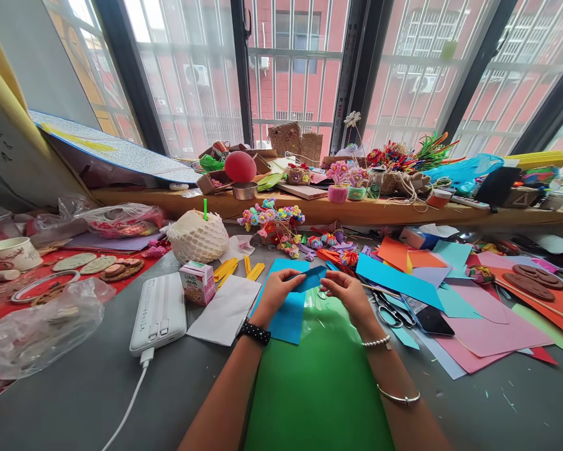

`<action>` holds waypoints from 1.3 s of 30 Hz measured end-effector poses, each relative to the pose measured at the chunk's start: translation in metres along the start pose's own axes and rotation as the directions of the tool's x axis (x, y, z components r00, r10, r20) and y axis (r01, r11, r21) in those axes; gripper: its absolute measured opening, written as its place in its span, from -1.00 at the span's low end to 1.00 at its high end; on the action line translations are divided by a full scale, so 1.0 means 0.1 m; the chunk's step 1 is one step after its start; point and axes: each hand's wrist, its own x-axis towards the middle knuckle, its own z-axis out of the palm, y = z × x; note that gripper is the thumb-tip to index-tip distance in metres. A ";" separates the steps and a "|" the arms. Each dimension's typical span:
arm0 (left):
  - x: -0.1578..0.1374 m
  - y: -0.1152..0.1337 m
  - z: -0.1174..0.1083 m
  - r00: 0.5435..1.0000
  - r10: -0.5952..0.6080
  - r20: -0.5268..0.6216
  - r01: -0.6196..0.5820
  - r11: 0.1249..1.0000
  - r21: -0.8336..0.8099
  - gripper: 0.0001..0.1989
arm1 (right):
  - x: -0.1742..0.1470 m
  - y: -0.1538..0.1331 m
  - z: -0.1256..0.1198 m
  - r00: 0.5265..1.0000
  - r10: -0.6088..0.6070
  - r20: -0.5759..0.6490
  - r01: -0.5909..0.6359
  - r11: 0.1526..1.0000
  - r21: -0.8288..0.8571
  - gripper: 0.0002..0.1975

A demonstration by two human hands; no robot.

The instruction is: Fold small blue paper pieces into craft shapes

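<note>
My left hand pinches a small dark blue piece of paper, which looks folded, between thumb and fingers. At that piece's right end, the fingers of my right hand are drawn together on its edge. Under my left hand lies a brighter blue sheet of paper, partly covered by the hand. Both hands are above the far end of a glossy green mat or folder. Close to my right hand, a pair of scissors rests on the table beside a long blue paper strip.
Left of my hands are white napkins, a pink drink carton, a white power bank with a cable, and a net-wrapped coconut. Coloured paper sheets and a phone lie to the right. A cluttered wooden sill runs along the back.
</note>
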 end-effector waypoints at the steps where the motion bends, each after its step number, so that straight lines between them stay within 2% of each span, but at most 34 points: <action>1: 0.00 0.00 0.00 1.000 -0.017 -0.023 0.016 0.999 -0.032 -0.70 | -0.01 -0.01 0.00 1.000 0.009 0.022 -0.009 1.000 -0.001 -0.71; 3: 0.00 0.00 0.00 0.999 -0.034 -0.015 0.033 0.998 -0.056 -0.71 | -0.01 -0.01 0.01 0.999 -0.006 0.048 0.007 1.000 -0.022 -0.75; 7: 0.00 -0.04 0.01 0.980 -0.102 0.170 0.110 0.993 -0.040 -0.73 | -0.01 0.02 0.01 0.995 -0.094 -0.029 0.091 0.993 -0.080 -0.76; 9: 0.00 -0.05 0.02 0.971 -0.115 0.208 0.122 0.992 -0.021 -0.73 | 0.00 0.03 0.01 0.990 -0.133 -0.041 0.127 0.984 -0.121 -0.75; 11: 0.01 -0.05 0.02 0.976 -0.113 0.186 0.124 0.991 -0.049 -0.75 | 0.00 0.03 0.01 0.989 -0.149 -0.013 0.146 0.978 -0.150 -0.73; 16: -0.01 -0.01 0.04 0.977 -0.154 0.151 0.198 0.918 -0.342 -0.70 | -0.01 0.01 0.06 0.991 -0.102 0.090 0.118 0.974 -0.194 -0.71; 18: -0.02 0.00 0.04 0.973 -0.173 0.154 0.221 0.890 -0.399 -0.67 | -0.02 0.00 0.08 0.992 -0.080 0.096 0.095 0.982 -0.162 -0.72; 23: -0.03 0.04 0.01 0.962 -0.200 0.185 0.256 0.896 -0.363 -0.63 | -0.04 -0.02 0.06 0.994 -0.075 0.076 0.086 0.986 -0.145 -0.73; 28: 0.01 0.04 -0.12 0.982 -0.150 0.116 0.184 0.905 -0.384 -0.65 | -0.03 -0.03 0.01 0.988 -0.062 0.140 0.087 0.980 -0.181 -0.75; 39: 0.04 -0.01 -0.19 0.972 -0.110 0.206 0.176 0.924 -0.338 -0.63 | 0.00 0.02 0.00 0.997 -0.029 0.069 0.026 0.999 0.038 -0.75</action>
